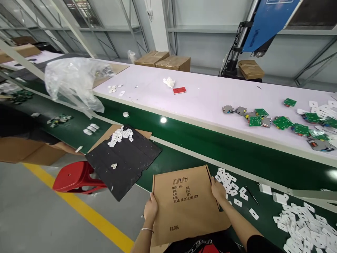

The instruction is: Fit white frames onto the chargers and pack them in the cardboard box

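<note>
A flat brown cardboard box with printed labels lies in front of my body, over the edge of the green bench. My left hand grips its left edge, thumb up along the side. On the opposite edge, my right hand is closed round the upper right part of the box. Just past that hand, small white plastic pieces are scattered on the green surface. A thin dark pen-like stick lies beyond them.
A black mat with white parts sits to the left, above a red stool. A large heap of white pieces covers the right bench. Green circuit boards rest on the raised white shelf. Another person's arm shows at far left.
</note>
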Tool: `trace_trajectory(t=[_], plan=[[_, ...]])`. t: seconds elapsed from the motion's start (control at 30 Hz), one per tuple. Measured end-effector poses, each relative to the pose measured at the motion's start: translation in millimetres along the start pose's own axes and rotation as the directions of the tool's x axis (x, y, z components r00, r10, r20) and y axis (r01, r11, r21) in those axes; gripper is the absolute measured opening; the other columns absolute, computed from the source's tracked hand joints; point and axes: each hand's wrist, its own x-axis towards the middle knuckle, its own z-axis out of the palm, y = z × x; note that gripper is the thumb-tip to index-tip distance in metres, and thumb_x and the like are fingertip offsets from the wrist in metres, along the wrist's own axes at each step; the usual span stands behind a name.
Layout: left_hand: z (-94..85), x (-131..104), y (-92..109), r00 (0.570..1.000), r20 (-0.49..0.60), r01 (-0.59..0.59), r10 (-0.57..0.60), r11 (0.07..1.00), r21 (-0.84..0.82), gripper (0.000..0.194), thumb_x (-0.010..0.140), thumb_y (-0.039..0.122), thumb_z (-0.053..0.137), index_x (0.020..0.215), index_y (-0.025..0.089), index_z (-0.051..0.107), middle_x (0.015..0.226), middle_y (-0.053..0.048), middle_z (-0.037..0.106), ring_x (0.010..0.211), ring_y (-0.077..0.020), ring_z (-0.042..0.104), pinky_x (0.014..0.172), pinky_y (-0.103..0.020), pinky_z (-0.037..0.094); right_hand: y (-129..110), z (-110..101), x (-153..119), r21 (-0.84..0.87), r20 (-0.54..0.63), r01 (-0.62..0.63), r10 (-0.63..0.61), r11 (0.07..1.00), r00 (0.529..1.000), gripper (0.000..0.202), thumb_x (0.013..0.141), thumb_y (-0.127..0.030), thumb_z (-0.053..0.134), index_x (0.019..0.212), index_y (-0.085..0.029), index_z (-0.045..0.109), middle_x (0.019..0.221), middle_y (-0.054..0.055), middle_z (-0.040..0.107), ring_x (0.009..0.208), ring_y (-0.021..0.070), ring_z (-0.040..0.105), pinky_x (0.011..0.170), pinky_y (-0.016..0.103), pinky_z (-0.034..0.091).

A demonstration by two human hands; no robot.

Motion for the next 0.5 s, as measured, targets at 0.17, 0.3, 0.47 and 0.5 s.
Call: trace_trajectory(t=[0.17,0.3,0.47,0.5], plan=[[1.3,-5,8,0.999,-0.002,0.038,-0.039,0.999,-0.029,0.081,0.107,0.052,0.006,0.116,0.006,0.072,0.116,-0.029,0.075,0.108,-0.0381,0.075,0.091,-0.049,0.059,-5,16,2,-0.085,-0.131,-0.049,0.038,0.995,0.991,0.073,0.110,-0.038,0.011,0.107,-0.008,0.077,0.111,0.027,0.076,0.106,0.0381,0.074,0.089,0.046,0.054],[4.3,-6,13,0.998,-0.020,0.051,-0.051,0.998,-0.033,0.081,0.106,0.049,0.008,0.118,0.002,0.072,0.122,-0.033,0.072,0.114,-0.0416,0.072,0.098,-0.053,0.055,-8,23,4,-0.128,-0.166,-0.055,0.033,0.990,0.986,0.076,0.109,-0.036,0.010,0.105,-0.005,0.079,0.108,0.030,0.076,0.103,0.0410,0.074,0.087,0.050,0.056],[-4.5,-5,4,0.997,0.070,0.021,-0.016,0.997,-0.074,0.084,0.104,0.060,0.005,0.145,0.008,0.057,0.143,-0.027,0.064,0.131,-0.0415,0.065,0.105,-0.054,0.053,0,12,10,-0.132,-0.064,-0.024,0.016,0.991,0.998,0.079,0.108,-0.040,0.003,0.120,-0.009,0.075,0.121,0.026,0.075,0.111,0.0382,0.073,0.088,0.048,0.057],[-7.8,-6,-1,0.994,0.111,0.000,0.010,0.996,-0.089,0.085,0.104,0.064,0.005,0.146,0.010,0.056,0.146,-0.024,0.063,0.133,-0.0391,0.064,0.106,-0.051,0.054,6,8,8,-0.130,-0.012,-0.011,0.010,0.991,1.000,0.080,0.108,-0.043,0.003,0.119,-0.011,0.075,0.118,0.024,0.076,0.109,0.0372,0.074,0.086,0.046,0.057]])
